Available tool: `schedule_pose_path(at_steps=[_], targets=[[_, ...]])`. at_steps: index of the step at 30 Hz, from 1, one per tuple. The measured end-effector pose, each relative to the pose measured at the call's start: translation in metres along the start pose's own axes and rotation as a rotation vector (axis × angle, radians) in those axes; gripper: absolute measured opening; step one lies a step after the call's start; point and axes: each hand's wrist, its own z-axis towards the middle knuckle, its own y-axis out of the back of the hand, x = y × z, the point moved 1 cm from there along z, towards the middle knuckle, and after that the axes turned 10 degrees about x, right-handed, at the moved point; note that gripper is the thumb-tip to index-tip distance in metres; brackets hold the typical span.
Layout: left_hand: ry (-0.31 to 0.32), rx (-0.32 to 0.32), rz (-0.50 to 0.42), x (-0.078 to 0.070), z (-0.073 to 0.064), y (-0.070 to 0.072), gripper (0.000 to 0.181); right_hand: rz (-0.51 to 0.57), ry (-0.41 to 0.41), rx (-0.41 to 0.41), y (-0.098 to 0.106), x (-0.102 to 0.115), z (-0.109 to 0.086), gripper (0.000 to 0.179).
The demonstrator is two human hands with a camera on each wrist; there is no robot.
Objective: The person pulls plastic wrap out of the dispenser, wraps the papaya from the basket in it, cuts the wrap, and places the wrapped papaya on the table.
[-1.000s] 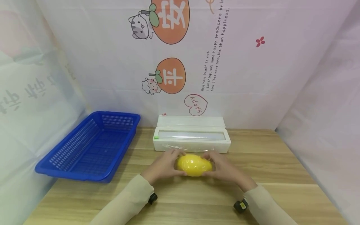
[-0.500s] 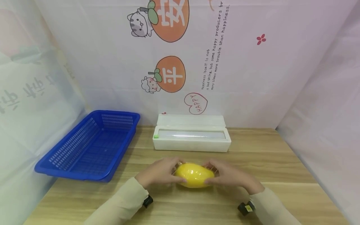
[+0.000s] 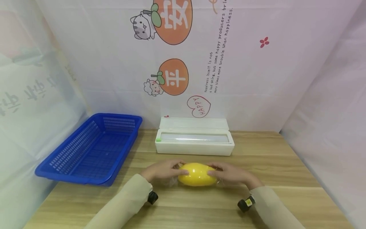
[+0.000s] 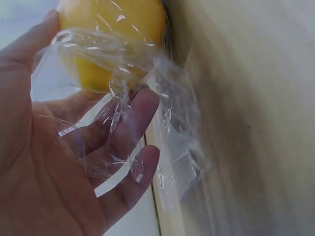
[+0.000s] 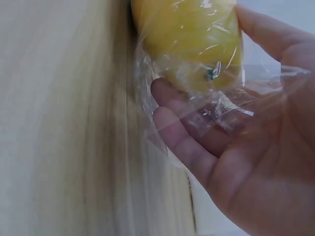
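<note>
Fruit, yellow and glossy, lies in the lower middle of the head view, between our two hands. Our left hand grips one end and our right hand the other, thumb on the near side, fingers bent toward the far side. Clear film covers it.

From here, we judge the loose film ends the likeliest trouble: they could cling to our fingers and peel back, or tear if we pulled unevenly. The slick surface might also let the fruit slip if either grip slackened.

Only the head view gives us the blue basket at the left and the whole white box, its lid up, behind the fruit. It barely shows the slack film, which the left wrist view lays out, crumpled before our palm. The right wrist view alone shows a small dark green mark at the fruit's end. We cannot tell whether the fruit touches the table.
</note>
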Motion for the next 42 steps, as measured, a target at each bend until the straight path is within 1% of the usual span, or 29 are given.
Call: schedule_pose_path(at_steps=[2,6,9,12,15,17,20,22,24,27,28,30,32,33,35,39,40,42], targets=[[0.018,0.014,-0.015,0.002,0.003,0.003,0.066,0.032,-0.017,0.003,0.002,-0.002,0.001,0.051],[0.022,0.033,-0.054,0.006,0.012,0.009,0.064,0.072,-0.057,0.011,0.007,-0.007,0.003,0.052],[0.032,0.042,-0.041,0.009,0.019,0.014,0.063,0.087,-0.078,0.009,0.011,-0.011,0.006,0.048],[0.049,0.056,-0.031,0.01,0.023,0.018,0.065,0.108,-0.075,0.015,0.014,-0.012,0.008,0.045],[0.056,0.046,-0.01,0.01,0.025,0.02,0.068,0.125,-0.06,0.024,0.016,-0.013,0.01,0.045],[0.029,0.011,0.016,0.007,0.025,0.022,0.069,0.133,-0.057,0.022,0.016,-0.012,0.011,0.044],[-0.073,-0.088,0.132,-0.006,0.022,0.024,0.061,0.137,-0.058,0.015,0.016,-0.013,0.012,0.043],[-0.162,-0.163,0.256,-0.018,0.018,0.024,0.051,0.139,-0.062,0.012,0.016,-0.014,0.012,0.042],[-0.223,-0.228,0.394,-0.031,0.014,0.021,0.042,0.135,-0.062,0.009,0.016,-0.015,0.013,0.041],[-0.268,-0.28,0.556,-0.041,0.011,0.012,0.039,0.129,-0.057,0.004,0.015,-0.017,0.014,0.042],[-0.265,-0.29,0.592,-0.042,0.011,0.009,0.041,0.125,-0.056,0.001,0.015,-0.017,0.014,0.042],[-0.258,-0.303,0.627,-0.041,0.012,0.004,0.047,0.113,-0.059,-0.006,0.016,-0.017,0.013,0.044],[-0.237,-0.309,0.641,-0.038,0.014,0.0,0.054,0.074,-0.066,-0.032,0.017,-0.016,0.012,0.046],[-0.228,-0.311,0.633,-0.036,0.015,-0.001,0.056,0.053,-0.059,-0.048,0.017,-0.015,0.011,0.046],[-0.218,-0.31,0.615,-0.034,0.016,-0.002,0.059,-0.003,-0.043,-0.109,0.019,-0.011,0.007,0.044],[-0.214,-0.299,0.578,-0.031,0.019,-0.001,0.06,-0.13,0.053,-0.264,0.022,0.005,0.0,0.036],[-0.213,-0.295,0.571,-0.03,0.02,-0.001,0.061,-0.167,0.064,-0.301,0.022,0.01,-0.001,0.036],[-0.21,-0.287,0.55,-0.03,0.021,0.0,0.06,-0.256,0.091,-0.337,0.02,0.023,-0.002,0.038]])
